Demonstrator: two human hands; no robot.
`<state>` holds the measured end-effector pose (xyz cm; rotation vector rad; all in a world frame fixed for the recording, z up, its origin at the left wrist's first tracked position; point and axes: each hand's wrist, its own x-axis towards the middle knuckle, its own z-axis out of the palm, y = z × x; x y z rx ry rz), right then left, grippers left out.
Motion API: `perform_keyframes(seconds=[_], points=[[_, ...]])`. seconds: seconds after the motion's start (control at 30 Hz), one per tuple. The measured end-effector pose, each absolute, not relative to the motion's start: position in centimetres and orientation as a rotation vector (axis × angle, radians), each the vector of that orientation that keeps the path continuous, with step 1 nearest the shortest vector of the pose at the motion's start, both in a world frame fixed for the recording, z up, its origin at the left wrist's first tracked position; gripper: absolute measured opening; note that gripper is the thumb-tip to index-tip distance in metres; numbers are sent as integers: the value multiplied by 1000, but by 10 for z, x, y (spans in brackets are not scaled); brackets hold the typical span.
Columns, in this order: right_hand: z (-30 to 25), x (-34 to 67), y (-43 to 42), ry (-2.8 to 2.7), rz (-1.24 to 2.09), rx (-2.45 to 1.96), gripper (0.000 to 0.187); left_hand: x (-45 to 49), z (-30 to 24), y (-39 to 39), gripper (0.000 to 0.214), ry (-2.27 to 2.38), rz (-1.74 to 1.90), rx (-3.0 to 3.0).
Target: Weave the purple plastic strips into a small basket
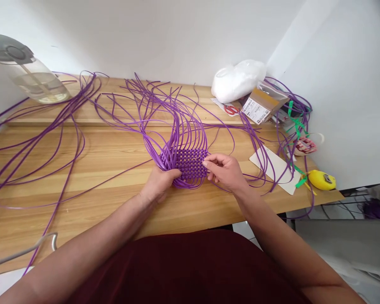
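A small woven panel of purple plastic cord (191,164) lies at the middle of the table, with long loose strands fanning out from its far and left edges. My left hand (160,179) grips its left end, thumb on top and the fingers mostly hidden beneath the strands. At the right edge, my right hand (223,169) is closed in a pinch, thumb against forefinger. From the pinch a thin gold-coloured needle-like piece (195,158) seems to reach left across the weave; its exact kind is too small to tell.
Loose purple strands (50,131) spread over the wooden table (114,219). A water bottle (39,82) stands at back left. At right lie a white bag (239,80), red-handled scissors (231,110), a labelled packet (259,105), a white card (277,171) and a yellow tape measure (321,180).
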<state>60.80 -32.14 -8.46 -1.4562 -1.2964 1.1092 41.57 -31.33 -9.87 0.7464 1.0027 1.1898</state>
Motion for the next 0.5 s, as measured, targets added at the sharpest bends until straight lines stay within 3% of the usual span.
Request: perform_keyframes(seconds=[0.5], points=[[-94,609,-321,-1228,1121,-1460,28,416,-101,-314,60,999,1168,749]])
